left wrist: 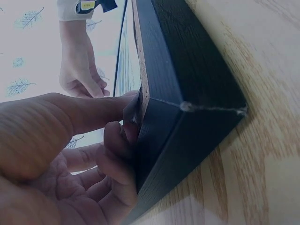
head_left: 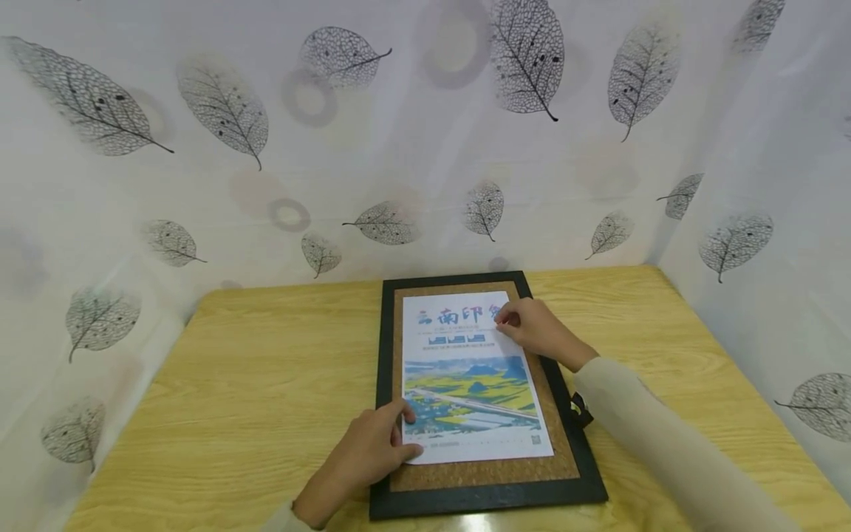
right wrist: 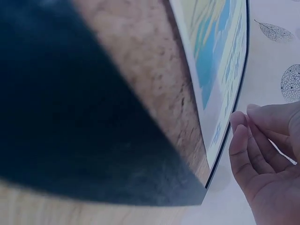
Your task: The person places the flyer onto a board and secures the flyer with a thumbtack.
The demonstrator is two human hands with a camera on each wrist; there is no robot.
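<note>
A printed poster (head_left: 465,414) with a landscape picture and large characters lies on the corkboard (head_left: 492,473), which has a black frame (head_left: 485,499). My left hand (head_left: 368,447) pinches the poster's lower left corner between thumb and finger. In the left wrist view that paper corner (left wrist: 133,110) bends up beside the thumb. My right hand (head_left: 541,329) is over the poster's upper right part, thumb and fingertips brought together in a pinch. What they pinch is tiny and mostly hidden; I cannot tell its kind. In the right wrist view the right hand (right wrist: 269,154) overlaps the frame's far edge.
The board lies on a light wood-grain table (head_left: 279,384). A white curtain (head_left: 412,148) printed with leaves surrounds the table's back and sides. A black strap with a yellow label (head_left: 580,408) shows beside the right sleeve (head_left: 665,443).
</note>
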